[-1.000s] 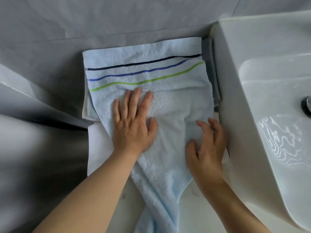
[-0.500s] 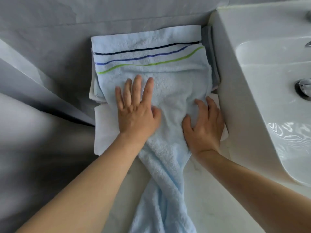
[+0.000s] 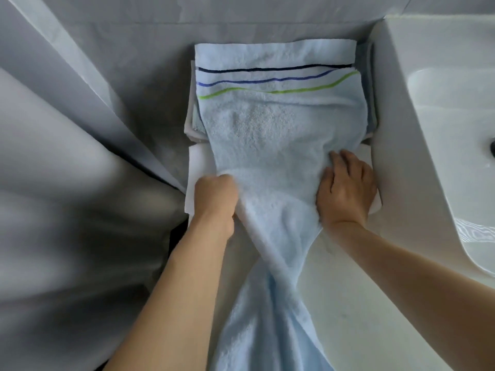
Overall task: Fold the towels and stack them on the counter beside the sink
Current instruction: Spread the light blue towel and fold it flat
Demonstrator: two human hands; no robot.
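A light blue towel with a black, a blue and a green stripe lies over a stack of folded towels on the white counter beside the sink. Its near end hangs off the counter toward me in a twisted strip. My left hand grips the towel's left edge with curled fingers. At the towel's right edge my right hand takes hold, fingertips tucked into the fabric. Only the edges of the lower towels show.
The white sink's tall side wall stands directly right of the stack. A grey tiled wall runs behind it. Left of the counter are a slanted grey panel and a blurred dark drop.
My left hand has slid back from lying flat on the towel and curled around its left edge. My right hand stays at the right edge and has closed on the fabric.
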